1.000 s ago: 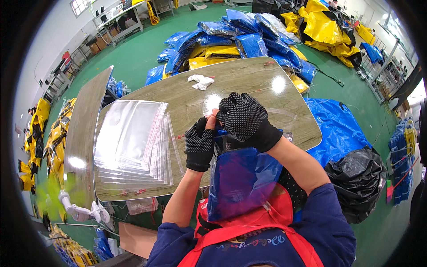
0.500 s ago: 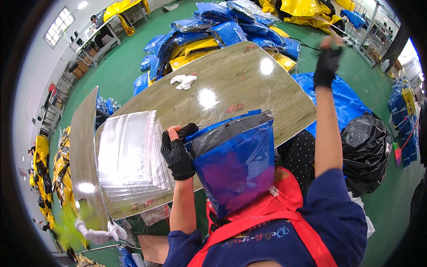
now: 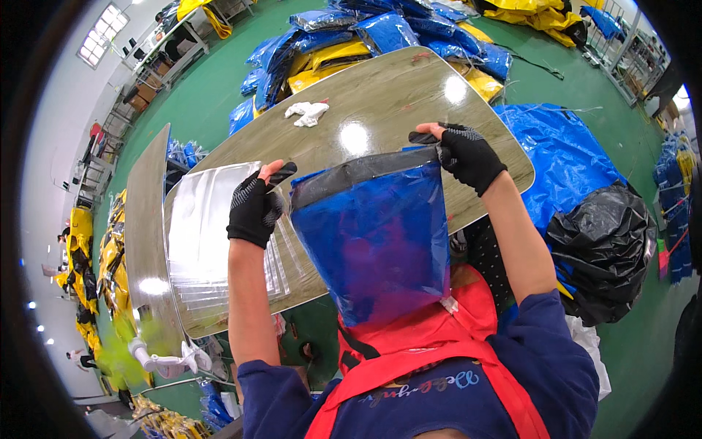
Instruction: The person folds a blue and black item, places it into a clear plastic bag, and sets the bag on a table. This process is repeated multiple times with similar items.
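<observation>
A clear plastic bag holding a folded blue item [image 3: 373, 234] with a dark grey band along its top stands tilted on my lap, against the red apron. My right hand [image 3: 472, 157], in a black glove with bare fingertips, is closed on the bag's upper right corner. By the upper left corner, my left hand [image 3: 252, 208], gloved alike, has its fingers curled together; whether they grip the clear film there is hard to make out. Beside and partly behind that hand, a stack of flat clear plastic bags [image 3: 208, 227] lies on the wood-grain table [image 3: 395, 95].
A crumpled white cloth [image 3: 307, 113] lies on the table. Beyond it are piled blue and yellow packages [image 3: 387, 33]. To the right are blue sheeting [image 3: 559, 157] and a full black bag [image 3: 603, 245] on the green floor. A white stand [image 3: 164, 360] is at lower left.
My right hand has come down and inward from far out at the upper right to the bag's corner. My left hand has shifted up and left. The bag's top now faces up more squarely.
</observation>
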`<act>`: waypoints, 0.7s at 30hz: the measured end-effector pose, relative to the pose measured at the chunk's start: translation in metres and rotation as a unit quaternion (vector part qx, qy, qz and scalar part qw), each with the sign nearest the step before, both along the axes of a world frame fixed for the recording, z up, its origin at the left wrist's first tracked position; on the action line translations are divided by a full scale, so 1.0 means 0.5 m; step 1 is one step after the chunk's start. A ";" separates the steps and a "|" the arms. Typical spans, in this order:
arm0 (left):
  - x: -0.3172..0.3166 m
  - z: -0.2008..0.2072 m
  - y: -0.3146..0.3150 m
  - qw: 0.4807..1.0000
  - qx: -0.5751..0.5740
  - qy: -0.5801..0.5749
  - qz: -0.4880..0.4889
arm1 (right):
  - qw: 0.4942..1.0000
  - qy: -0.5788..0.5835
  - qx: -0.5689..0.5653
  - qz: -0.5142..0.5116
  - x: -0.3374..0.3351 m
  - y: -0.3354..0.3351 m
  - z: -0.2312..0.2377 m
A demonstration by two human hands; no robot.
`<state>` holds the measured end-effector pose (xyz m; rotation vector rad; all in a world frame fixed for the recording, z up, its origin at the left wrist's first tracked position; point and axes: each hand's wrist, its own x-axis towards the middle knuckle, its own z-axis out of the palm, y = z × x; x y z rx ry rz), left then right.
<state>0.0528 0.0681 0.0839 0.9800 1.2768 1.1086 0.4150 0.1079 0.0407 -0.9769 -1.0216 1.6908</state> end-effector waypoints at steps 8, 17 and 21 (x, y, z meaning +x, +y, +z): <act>0.095 0.020 -0.065 0.995 0.032 -0.085 0.048 | 0.994 -0.099 0.052 0.011 0.054 -0.027 0.060; 0.133 -0.081 -0.054 0.978 0.139 -0.050 0.147 | 0.991 -0.015 0.098 -0.086 0.006 -0.063 0.011; 0.127 -0.138 -0.049 0.979 0.143 -0.044 0.138 | 0.987 -0.102 0.102 -0.077 0.001 -0.043 -0.060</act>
